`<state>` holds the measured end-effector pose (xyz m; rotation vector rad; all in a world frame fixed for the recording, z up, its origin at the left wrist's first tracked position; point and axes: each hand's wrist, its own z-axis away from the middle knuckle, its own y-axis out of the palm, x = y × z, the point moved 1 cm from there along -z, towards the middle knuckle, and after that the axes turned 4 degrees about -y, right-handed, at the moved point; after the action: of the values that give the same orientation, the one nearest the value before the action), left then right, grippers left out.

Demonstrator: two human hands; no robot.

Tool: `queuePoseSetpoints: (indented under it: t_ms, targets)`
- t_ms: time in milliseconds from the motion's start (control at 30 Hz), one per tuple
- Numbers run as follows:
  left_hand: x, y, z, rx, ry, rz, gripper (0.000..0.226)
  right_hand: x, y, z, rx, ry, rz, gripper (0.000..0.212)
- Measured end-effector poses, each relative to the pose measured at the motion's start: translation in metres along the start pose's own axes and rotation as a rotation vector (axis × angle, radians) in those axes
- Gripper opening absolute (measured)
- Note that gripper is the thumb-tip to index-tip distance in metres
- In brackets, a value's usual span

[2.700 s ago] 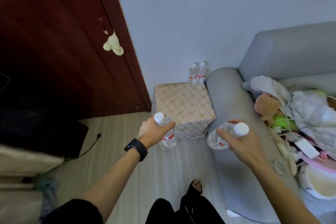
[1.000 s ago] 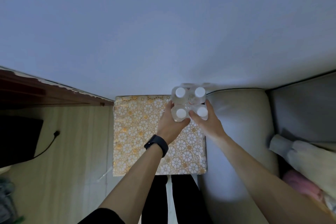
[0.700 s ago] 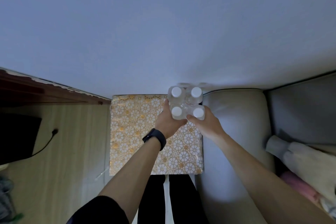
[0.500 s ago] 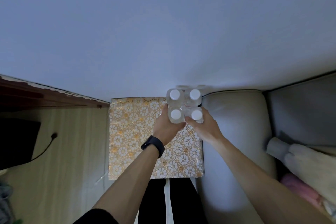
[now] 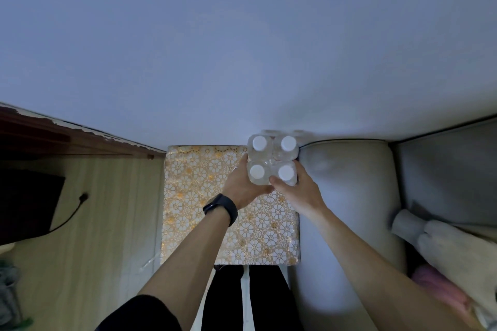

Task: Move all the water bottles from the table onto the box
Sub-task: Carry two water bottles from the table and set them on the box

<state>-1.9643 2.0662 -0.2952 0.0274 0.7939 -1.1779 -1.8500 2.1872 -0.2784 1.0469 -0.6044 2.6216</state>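
Each hand [image 5: 242,183] grips a near bottle [image 5: 257,172] on the box [image 5: 193,196]

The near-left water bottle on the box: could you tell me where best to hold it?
Take the near-left bottle by its body below the cap, from the left, where the left hand holds it: it stands upright, and other bottles block its far and right sides.

A single head-worn, wide-angle view looks steeply down and forward, facing the wall [image 5: 242,48] that fills the upper half of the frame. The patterned box [image 5: 193,196] sits near at lower centre, seen almost from straight above. The wearer's arms [image 5: 188,263] enter from the bottom edge. The floor [image 5: 107,223] is at left and the sofa arm [image 5: 349,196] at right.
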Motion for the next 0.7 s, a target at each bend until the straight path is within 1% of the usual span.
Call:
queuePoseSetpoints:
  t_ms: [67, 133, 167, 200, 233, 300, 367, 467, 567, 700]
  targets:
    - [-0.002, -0.002, 0.003, 0.04, -0.013, -0.052, 0.119, 0.002, -0.004, 0.005, 0.017, 0.017, -0.003, 0.068]
    - [-0.004, -0.005, 0.009, 0.061, -0.03, -0.102, 0.124, 0.004, -0.012, 0.015, 0.056, 0.026, 0.031, 0.088]
    - [-0.006, -0.008, 0.015, 0.069, -0.043, -0.127, 0.124, 0.004, -0.016, 0.022, 0.079, 0.044, 0.057, 0.097]
    - [-0.006, -0.011, 0.022, 0.077, -0.05, -0.151, 0.12, 0.004, -0.021, 0.03, 0.098, 0.072, 0.08, 0.102]
    - [-0.008, -0.015, 0.032, 0.081, -0.063, -0.18, 0.112, 0.004, -0.025, 0.038, 0.113, 0.1, 0.102, 0.101]
    - [-0.01, -0.023, 0.057, 0.078, -0.079, -0.222, 0.094, 0.007, -0.031, 0.058, 0.134, 0.136, 0.171, 0.092]
    - [-0.011, -0.034, 0.088, 0.053, -0.078, -0.218, 0.082, 0.018, -0.033, 0.08, 0.138, 0.117, 0.241, 0.082]
    - [-0.013, -0.057, 0.147, -0.013, -0.058, -0.134, 0.068, 0.049, -0.029, 0.119, 0.14, 0.009, 0.303, 0.061]
    - [-0.008, -0.085, 0.212, -0.158, -0.029, -0.087, 0.057, 0.09, -0.014, 0.157, 0.165, -0.179, 0.364, 0.038]
    - [0.018, -0.129, 0.298, -0.413, -0.065, 0.017, 0.049, 0.156, 0.022, 0.204, 0.262, -0.551, 0.46, 0.026]
